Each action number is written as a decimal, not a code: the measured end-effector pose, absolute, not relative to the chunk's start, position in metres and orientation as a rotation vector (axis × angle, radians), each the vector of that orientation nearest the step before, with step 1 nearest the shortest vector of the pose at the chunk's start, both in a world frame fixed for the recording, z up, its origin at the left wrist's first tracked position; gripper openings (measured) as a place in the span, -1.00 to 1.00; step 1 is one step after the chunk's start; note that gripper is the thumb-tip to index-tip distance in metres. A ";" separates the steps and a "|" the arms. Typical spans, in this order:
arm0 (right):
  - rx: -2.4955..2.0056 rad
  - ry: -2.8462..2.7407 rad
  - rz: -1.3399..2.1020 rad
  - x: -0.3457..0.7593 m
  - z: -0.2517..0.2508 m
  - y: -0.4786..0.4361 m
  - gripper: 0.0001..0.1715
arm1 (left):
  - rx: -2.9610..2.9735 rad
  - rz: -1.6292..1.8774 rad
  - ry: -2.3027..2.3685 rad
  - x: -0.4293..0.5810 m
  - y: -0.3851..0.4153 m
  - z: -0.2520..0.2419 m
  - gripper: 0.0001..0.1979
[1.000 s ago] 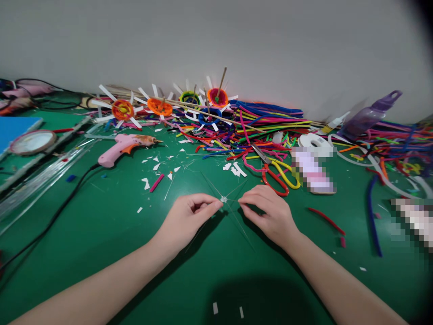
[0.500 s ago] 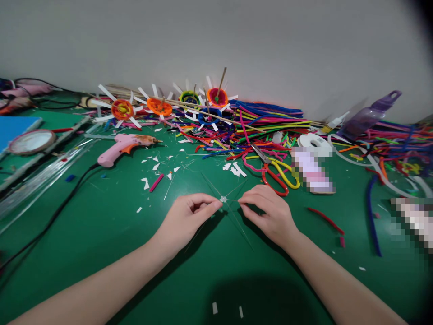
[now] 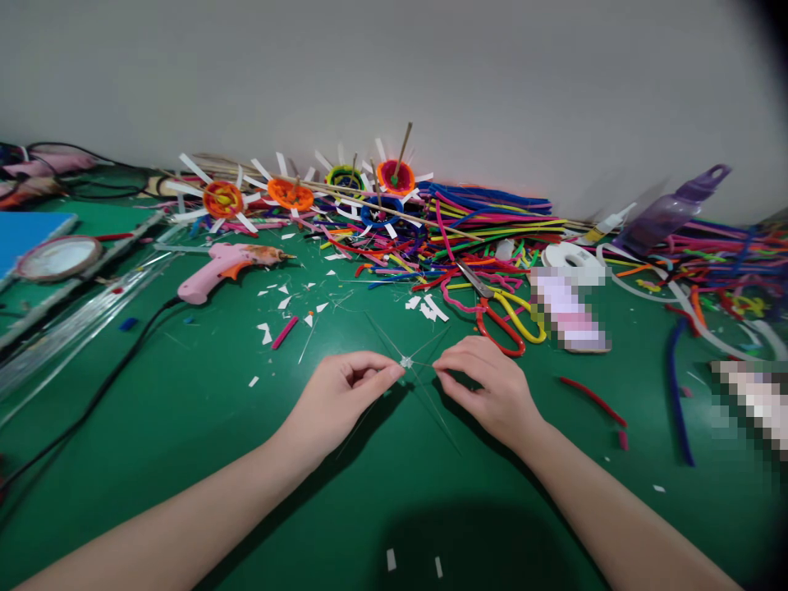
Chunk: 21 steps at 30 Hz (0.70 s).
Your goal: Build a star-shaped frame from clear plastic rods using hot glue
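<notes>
"Hub (image 3: 406,362) of the thin, clear star is being held where, seen from the two hands?"

"Between them, nearer to the left hand (image 3: 348,398). A pinch is being made by the left thumb and forefinger right at the hub's left edge; exactly how much is being gripped is being hidden by the fingertips."

"And the right hand (image 3: 489,390)?"

"It is being held to the right, apart from the hub. One strand (image 3: 423,364) is running out to it, and the end is apparently being pinched by thumb and fingertips."

"Which axis is being shared, then?"

"That strand's, which is lying left to right between the hands. The other strands (image 3: 438,414) are slanting off diagonally: far left, far right, near left and near right."

"Is the table (image 3: 277,525) being touched?"

"That cannot be told; shadows are being cast beneath both hands, so the hub may be being held just above the green surface. Scissors (image 3: 501,320) are lying just beyond the right hand, while the pink glue gun (image 3: 213,271) is lying well apart, far left."
</notes>
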State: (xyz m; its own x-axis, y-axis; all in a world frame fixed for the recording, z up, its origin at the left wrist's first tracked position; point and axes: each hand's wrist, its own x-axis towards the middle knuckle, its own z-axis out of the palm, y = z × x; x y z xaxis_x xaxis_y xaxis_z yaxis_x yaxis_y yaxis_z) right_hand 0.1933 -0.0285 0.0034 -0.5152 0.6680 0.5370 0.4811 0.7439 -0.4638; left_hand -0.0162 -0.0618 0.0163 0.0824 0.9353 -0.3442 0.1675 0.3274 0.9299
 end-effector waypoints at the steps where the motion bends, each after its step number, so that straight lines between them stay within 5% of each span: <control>1: -0.858 -2.217 0.334 0.193 0.003 -0.028 -0.85 | 1.109 0.796 1.381 -0.016 -0.062 0.016 -0.68; 21: -0.904 -2.170 0.342 0.191 0.006 -0.030 -0.85 | 1.090 0.811 1.385 -0.017 -0.063 0.020 -0.67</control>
